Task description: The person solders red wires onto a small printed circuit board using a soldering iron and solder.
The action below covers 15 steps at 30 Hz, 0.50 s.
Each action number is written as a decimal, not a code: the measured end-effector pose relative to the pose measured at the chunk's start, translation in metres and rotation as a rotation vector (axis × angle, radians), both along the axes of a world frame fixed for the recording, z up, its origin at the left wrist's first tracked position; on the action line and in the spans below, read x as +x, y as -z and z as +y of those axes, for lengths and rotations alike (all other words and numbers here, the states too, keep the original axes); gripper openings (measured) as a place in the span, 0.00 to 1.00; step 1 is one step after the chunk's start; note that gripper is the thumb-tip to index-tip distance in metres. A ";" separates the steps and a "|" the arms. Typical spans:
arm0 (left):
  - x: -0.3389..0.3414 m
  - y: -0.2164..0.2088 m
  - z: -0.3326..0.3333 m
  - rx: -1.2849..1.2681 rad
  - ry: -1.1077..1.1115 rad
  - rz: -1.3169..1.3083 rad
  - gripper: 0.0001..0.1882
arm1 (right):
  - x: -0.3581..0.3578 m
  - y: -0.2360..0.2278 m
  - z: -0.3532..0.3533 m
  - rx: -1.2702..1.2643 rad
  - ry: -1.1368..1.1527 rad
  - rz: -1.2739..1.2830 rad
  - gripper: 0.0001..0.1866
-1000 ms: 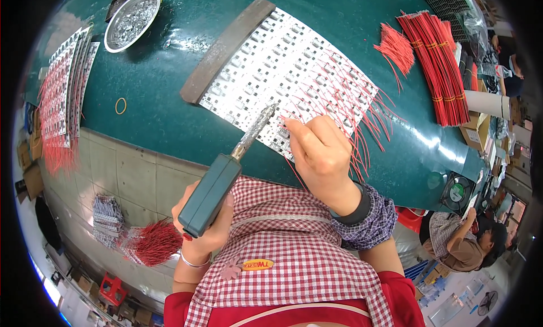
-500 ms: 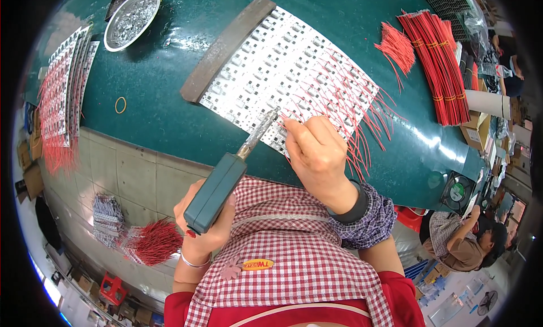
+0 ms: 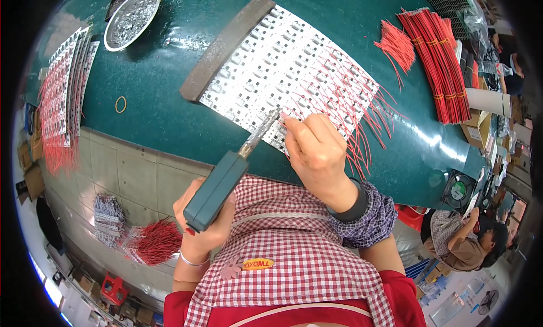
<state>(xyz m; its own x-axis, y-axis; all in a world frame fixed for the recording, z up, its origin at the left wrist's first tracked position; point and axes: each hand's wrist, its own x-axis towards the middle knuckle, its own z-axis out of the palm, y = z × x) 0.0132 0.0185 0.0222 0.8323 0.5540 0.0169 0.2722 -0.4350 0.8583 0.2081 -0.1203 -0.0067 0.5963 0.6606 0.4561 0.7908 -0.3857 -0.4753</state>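
Head view, red wire bundles, metal bowl, rubber band

A teal-handled soldering iron slants up to the right, its metal tip touching the near edge of a white panel of small circuit boards. The panel lies flat on the green table, with thin red wires fanning off its right side.

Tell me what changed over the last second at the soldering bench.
Very little. The left hand keeps gripping the teal soldering iron, its tip still at the white circuit panel's near edge. The right hand stays pinched beside the tip. Nothing was picked up or released; the red wire bundles and metal bowl are unmoved.
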 end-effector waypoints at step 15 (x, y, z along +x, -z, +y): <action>-0.011 0.002 -0.003 -0.023 -0.057 -0.086 0.15 | -0.004 -0.007 -0.008 -0.019 0.000 -0.037 0.11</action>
<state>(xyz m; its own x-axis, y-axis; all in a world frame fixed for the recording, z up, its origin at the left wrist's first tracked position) 0.0022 0.0152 0.0201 0.7955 0.6014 0.0739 0.2205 -0.4009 0.8892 0.2041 -0.1286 0.0001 0.5794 0.6691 0.4655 0.8077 -0.3948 -0.4379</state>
